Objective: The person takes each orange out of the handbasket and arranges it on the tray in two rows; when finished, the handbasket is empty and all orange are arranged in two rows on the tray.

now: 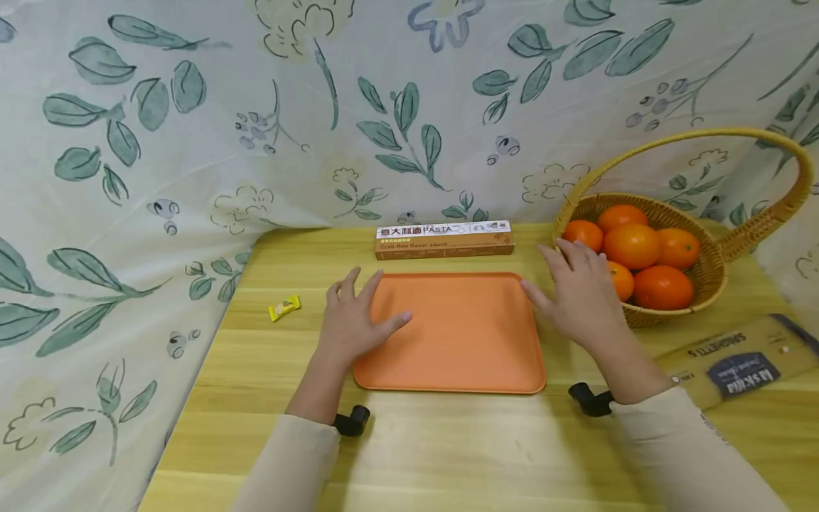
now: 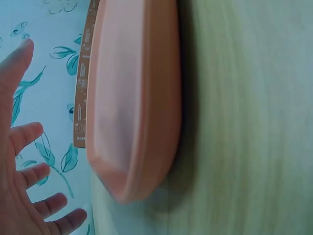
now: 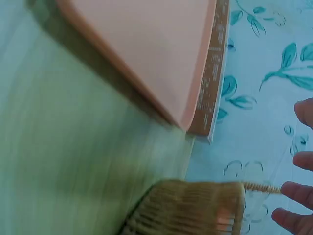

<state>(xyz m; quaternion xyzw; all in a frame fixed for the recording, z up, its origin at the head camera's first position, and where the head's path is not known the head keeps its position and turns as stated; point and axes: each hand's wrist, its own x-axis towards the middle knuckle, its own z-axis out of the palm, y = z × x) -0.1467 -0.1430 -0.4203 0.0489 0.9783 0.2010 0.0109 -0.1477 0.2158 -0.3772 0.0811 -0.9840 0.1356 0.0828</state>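
An orange rectangular tray [image 1: 454, 334] lies flat on the wooden table. My left hand [image 1: 355, 320] hovers over the tray's left edge, fingers spread and holding nothing; the left wrist view shows the same hand [image 2: 29, 176] apart from the tray [image 2: 161, 98]. Above the table between the tray's right side and a wicker basket [image 1: 710, 299] is my right hand [image 1: 582, 299], its fingers spread and nothing in its grasp. Several orange fruits [image 1: 632, 246] sit in the basket, partly hidden by that hand. In the right wrist view, only fingertips [image 3: 298, 191] show at the right edge.
A brown and white pasta box [image 1: 444, 242] lies behind the tray. A small yellow wrapped packet [image 1: 284, 308] is on the left. At the right, a spaghetti bag [image 1: 742, 363] lies partly behind the right forearm. Floral cloth [image 1: 409, 107] hangs behind the table.
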